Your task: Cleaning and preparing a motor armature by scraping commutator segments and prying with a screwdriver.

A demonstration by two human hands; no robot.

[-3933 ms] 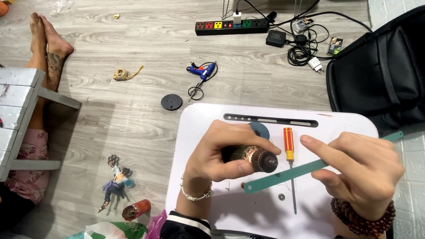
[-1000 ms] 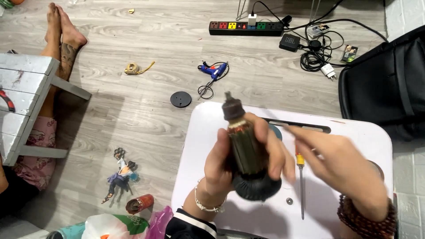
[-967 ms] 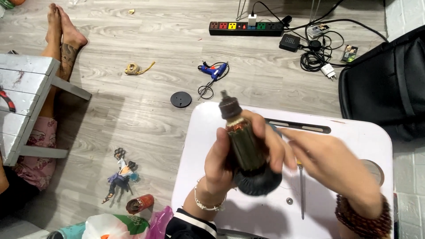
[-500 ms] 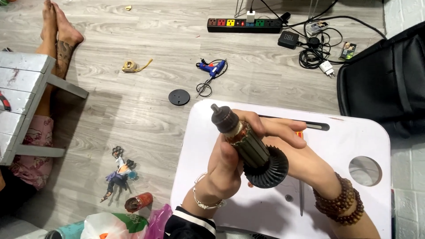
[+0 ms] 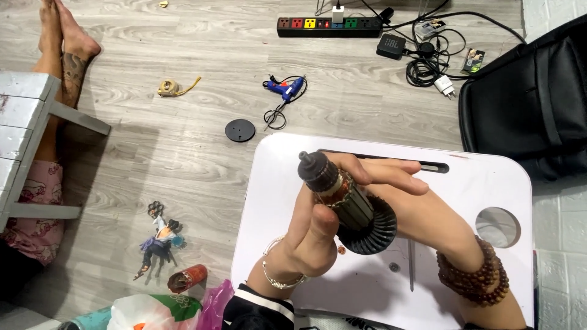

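Both hands hold a dark motor rotor [image 5: 348, 205] above a white lap table [image 5: 489, 177]. The rotor has a black bearing end pointing up-left, copper-coloured windings, and a black finned fan at its lower right. My left hand [image 5: 312, 235] grips the rotor's body from below, a thin bracelet on its wrist. My right hand [image 5: 397, 189] wraps behind and over the rotor, fingers stretched toward its upper end, brown bead bracelets on the wrist. A thin screwdriver shaft [image 5: 411, 264] lies on the table under my right forearm.
On the wooden floor lie a black disc [image 5: 239, 130], a blue glue gun [image 5: 286, 89], a power strip [image 5: 330, 26] with cables, a small figurine [image 5: 158, 241] and plastic bags [image 5: 159, 308]. A black bag [image 5: 532, 98] sits at right. Another person's bare legs [image 5: 64, 43] lie by a white bench [image 5: 24, 122].
The green strip my right hand held earlier is gone from it. The rotor was stood upright, then tilted up-left, and my right hand has come round it.
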